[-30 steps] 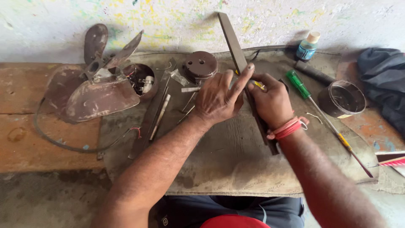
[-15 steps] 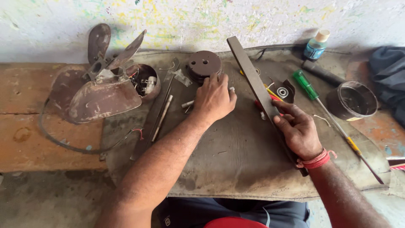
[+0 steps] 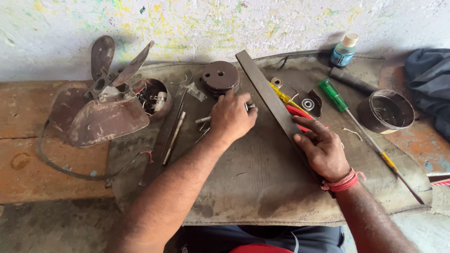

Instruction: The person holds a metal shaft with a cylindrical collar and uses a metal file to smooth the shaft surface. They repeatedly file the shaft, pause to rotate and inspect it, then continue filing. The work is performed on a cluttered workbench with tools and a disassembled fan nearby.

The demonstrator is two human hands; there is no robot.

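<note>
Flat bar (image 3: 274, 105) runs diagonally; right hand (image 3: 323, 150) rests spread on it, left hand (image 3: 232, 117) curls over small parts.

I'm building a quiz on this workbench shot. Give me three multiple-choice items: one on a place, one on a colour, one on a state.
1. Where does the right hand rest?
A. on the long flat bar
B. on the fan blades
C. on the bottle

2. What colour is the screwdriver handle?
A. blue
B. green
C. white

3. How does the small bottle stand?
A. on its side
B. upside down
C. upright, capped

Answers: 1 A, its fingers lie along the bar's edge; 2 B, the handle right of the bar is green; 3 C, it stands by the wall, cap on top.
</note>
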